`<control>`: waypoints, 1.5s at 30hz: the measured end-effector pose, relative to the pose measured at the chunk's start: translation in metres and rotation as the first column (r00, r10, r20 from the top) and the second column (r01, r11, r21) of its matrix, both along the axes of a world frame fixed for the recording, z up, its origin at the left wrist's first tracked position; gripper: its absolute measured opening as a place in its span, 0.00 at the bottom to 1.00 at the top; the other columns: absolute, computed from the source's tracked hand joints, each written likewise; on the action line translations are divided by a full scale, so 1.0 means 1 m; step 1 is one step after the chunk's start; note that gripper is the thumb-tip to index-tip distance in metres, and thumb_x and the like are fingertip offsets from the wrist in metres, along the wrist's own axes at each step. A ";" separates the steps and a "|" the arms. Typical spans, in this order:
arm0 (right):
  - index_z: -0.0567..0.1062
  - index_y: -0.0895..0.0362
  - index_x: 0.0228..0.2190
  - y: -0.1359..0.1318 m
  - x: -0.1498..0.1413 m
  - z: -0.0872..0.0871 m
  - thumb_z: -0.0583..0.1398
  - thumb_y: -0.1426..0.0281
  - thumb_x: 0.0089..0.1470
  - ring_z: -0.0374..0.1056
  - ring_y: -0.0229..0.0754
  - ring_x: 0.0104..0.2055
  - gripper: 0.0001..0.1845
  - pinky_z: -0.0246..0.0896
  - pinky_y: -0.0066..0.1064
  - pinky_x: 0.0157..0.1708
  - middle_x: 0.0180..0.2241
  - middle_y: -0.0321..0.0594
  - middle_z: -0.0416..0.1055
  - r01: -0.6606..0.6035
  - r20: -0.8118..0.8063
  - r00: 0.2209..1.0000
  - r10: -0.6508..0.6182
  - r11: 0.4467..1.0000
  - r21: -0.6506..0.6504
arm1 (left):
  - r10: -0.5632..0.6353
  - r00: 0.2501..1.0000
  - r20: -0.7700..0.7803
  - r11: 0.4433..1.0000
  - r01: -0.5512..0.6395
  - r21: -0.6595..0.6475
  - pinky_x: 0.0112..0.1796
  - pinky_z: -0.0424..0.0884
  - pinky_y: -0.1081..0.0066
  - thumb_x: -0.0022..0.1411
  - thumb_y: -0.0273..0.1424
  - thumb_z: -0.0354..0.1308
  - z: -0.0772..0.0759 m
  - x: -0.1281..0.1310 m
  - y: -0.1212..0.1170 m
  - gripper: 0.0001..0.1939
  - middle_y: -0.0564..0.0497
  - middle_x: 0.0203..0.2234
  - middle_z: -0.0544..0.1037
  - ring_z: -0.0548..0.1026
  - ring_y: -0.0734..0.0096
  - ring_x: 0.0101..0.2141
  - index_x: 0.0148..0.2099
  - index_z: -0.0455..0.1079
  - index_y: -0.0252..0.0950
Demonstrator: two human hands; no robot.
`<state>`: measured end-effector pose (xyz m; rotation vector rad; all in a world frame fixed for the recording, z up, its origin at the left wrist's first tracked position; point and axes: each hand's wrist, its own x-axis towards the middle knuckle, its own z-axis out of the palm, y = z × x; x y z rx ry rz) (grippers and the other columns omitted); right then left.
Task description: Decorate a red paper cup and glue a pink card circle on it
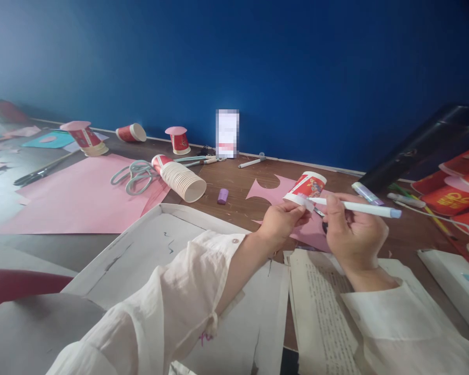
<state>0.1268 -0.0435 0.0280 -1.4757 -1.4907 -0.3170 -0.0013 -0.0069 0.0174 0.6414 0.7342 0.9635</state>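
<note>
My right hand point(355, 232) grips a white marker pen point(369, 209), its tip pointing left. In my left hand point(283, 224) a small pale paper piece point(305, 202) is pinched between thumb and fingers. The pen's tip is at this piece; whether it touches cannot be made out. Just behind my fingers a red and white paper cup point(311, 183) lies tilted. Under and around it is cut pink paper point(266, 191) with curved notches. Dark-handled scissors point(323, 221) are partly hidden by my right hand.
A stack of paper cups point(183, 179) lies beside grey-handled scissors point(135, 176) and a large pink sheet point(82, 203). A purple cap point(222, 196), a pen point(251, 162) and an upright phone point(227, 133) are farther back. Printed pages point(316, 307) and a white box lid point(140, 255) lie in front.
</note>
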 end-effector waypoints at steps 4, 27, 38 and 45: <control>0.80 0.54 0.38 0.000 0.002 0.001 0.58 0.58 0.63 0.73 0.43 0.26 0.16 0.67 0.36 0.30 0.25 0.38 0.77 0.041 0.003 0.999 -0.041 0.998 0.053 | -0.010 1.000 0.020 1.000 0.010 -0.017 0.53 0.69 0.63 0.62 0.23 0.61 0.001 -0.001 0.000 0.09 0.48 0.25 0.78 0.77 0.75 0.30 0.28 0.76 0.30; 0.79 0.54 0.34 0.002 -0.002 0.002 0.56 0.55 0.63 0.73 0.45 0.28 0.18 0.66 0.37 0.34 0.23 0.39 0.76 0.077 0.022 0.997 -0.077 0.997 -0.005 | -0.016 0.991 0.137 0.993 0.032 -0.116 0.52 0.70 0.66 0.65 0.19 0.56 0.007 -0.003 0.000 0.11 0.46 0.26 0.78 0.77 0.76 0.29 0.30 0.76 0.26; 0.79 0.54 0.33 0.003 -0.001 0.001 0.56 0.56 0.63 0.73 0.45 0.29 0.18 0.65 0.36 0.33 0.23 0.39 0.76 0.071 0.025 0.997 -0.071 0.997 0.002 | 0.000 0.988 0.156 0.990 0.022 -0.142 0.52 0.72 0.66 0.65 0.19 0.56 0.010 -0.005 -0.001 0.11 0.46 0.25 0.78 0.77 0.77 0.29 0.30 0.76 0.25; 0.79 0.55 0.33 0.001 -0.002 0.000 0.57 0.55 0.62 0.72 0.44 0.25 0.18 0.65 0.36 0.31 0.21 0.37 0.73 0.048 0.006 0.999 -0.048 0.999 -0.003 | 0.021 0.983 0.183 0.988 0.007 -0.153 0.53 0.71 0.66 0.65 0.19 0.54 0.012 -0.006 -0.001 0.11 0.45 0.27 0.79 0.78 0.75 0.29 0.32 0.76 0.25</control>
